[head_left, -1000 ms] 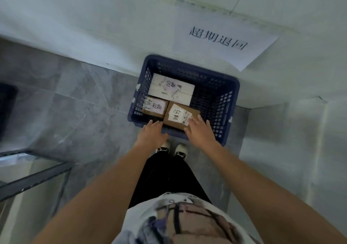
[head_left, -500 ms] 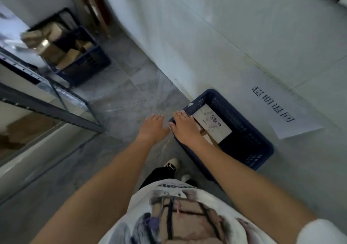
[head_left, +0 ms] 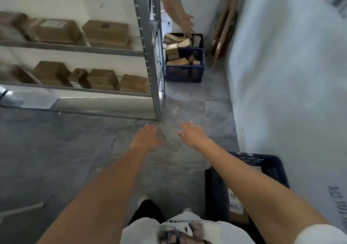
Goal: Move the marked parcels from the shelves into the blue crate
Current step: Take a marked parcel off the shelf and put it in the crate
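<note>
Left hand: the left hand [head_left: 147, 137] is held out over the grey floor [head_left: 56, 150], palm down, fingers apart, holding nothing.
Right hand: the right hand [head_left: 191, 134] is just beside it at 3 o'clock, fingers spread, also empty.
Blue crate: the blue crate [head_left: 274, 165] sits on the floor at 4 o'clock of the hands, against the wall, partly hidden under the right forearm; a labelled parcel [head_left: 235, 204] lies inside it.
Shelves: the metal shelves [head_left: 148, 43] stand at 11 o'clock, with blurred brown parcels [head_left: 106, 31] on two levels.
Far crate: a second crate [head_left: 185, 71] at 12 o'clock is heaped with boxes.
Other person: another person's hand [head_left: 187, 23] reaches over that far crate.
</note>
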### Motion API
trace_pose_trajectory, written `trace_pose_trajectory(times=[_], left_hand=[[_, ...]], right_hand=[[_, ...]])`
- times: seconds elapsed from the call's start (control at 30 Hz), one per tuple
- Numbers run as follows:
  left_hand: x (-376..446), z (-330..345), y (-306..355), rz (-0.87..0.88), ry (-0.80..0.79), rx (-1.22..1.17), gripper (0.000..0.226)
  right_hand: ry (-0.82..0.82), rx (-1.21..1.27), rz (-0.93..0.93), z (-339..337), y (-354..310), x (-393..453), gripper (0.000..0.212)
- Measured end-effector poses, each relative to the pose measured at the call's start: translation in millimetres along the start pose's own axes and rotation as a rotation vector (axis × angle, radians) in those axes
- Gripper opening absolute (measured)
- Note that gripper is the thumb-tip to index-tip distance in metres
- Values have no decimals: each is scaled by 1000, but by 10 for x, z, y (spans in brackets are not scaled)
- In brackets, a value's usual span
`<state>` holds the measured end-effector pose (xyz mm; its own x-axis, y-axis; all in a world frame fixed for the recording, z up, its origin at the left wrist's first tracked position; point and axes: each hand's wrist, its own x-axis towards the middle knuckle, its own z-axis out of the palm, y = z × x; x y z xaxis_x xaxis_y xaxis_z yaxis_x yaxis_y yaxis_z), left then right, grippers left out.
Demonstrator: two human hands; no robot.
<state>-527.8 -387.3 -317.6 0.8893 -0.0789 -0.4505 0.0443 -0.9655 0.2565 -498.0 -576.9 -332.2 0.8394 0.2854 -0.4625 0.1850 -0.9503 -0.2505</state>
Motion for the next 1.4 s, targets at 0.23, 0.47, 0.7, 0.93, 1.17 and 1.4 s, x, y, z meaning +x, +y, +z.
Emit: trace_pose_trajectory(times=[0.23, 0.47, 0.7, 0.93, 1.17, 1.4], left_hand=[[-461, -359, -1685, -265, 110, -141, 62], [-851, -552, -2932, -430, 226, -158, 65], [-797, -716, -3613, -558, 292, -258, 66], [-454, -968, -4248, -694, 327, -337, 67], [-272, -1258, -4870, -790, 340, -388, 67], [-366, -1424, -5676, -828, 326, -401, 66]], right_hand=[[-17, -140, -250, 37, -1625, 770, 53], [-70, -215, -404, 198, -3006, 1231, 57], [-149, -327, -529, 279, -3970, 1681, 58], [-215, -372, -664, 215, -4791, 2377, 57], [-267, -415, -734, 151, -5485, 2965, 58], [-335, -498, -744, 316, -6279, 3282, 59]])
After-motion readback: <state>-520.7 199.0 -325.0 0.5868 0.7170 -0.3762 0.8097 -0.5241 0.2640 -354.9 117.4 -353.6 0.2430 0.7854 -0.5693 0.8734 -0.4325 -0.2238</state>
